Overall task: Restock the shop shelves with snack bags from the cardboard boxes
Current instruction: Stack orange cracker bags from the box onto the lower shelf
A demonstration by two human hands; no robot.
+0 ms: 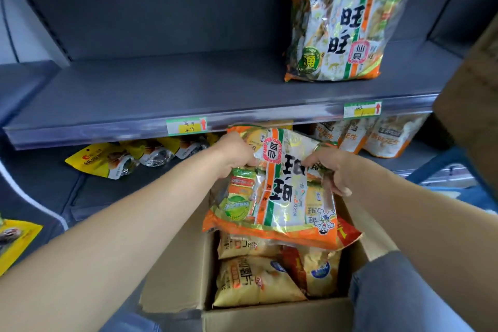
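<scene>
Grips 1 snack bag (275, 197) upside down with left hand (234, 155) and right hand (334, 170). Holds it over the cardboard box (269, 317).

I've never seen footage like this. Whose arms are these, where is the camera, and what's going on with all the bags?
There is no machine here. A person wears a wide-angle camera on the head, so you look down along their own two bare arms. The left hand and the right hand each grip the far edge of one orange and white snack bag, held over an open cardboard box. Its print reads upside down from here. More yellow snack bags lie in the box. Ahead is a grey shelf, where matching bags stand upright at the right. Yellow pouches lie on the shelf below.
</scene>
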